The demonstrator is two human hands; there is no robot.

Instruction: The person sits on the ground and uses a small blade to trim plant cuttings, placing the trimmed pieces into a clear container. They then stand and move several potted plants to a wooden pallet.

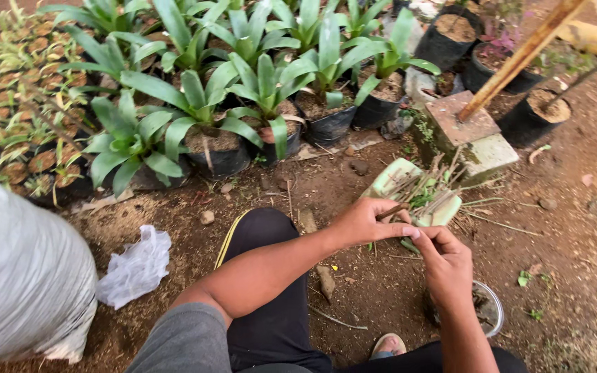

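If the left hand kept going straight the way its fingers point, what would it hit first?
The left hand, holding a thin stick, points right, toward the pale green tray of cuttings. It would likely meet the right hand fingertips first, then the tray; depth is unclear.

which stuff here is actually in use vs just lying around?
In use:
left hand
right hand
brown stem cutting pinched by both
pale green tray of cuttings
clear bowl

Lying about:
potted plants
white plastic bag
white sack
concrete block
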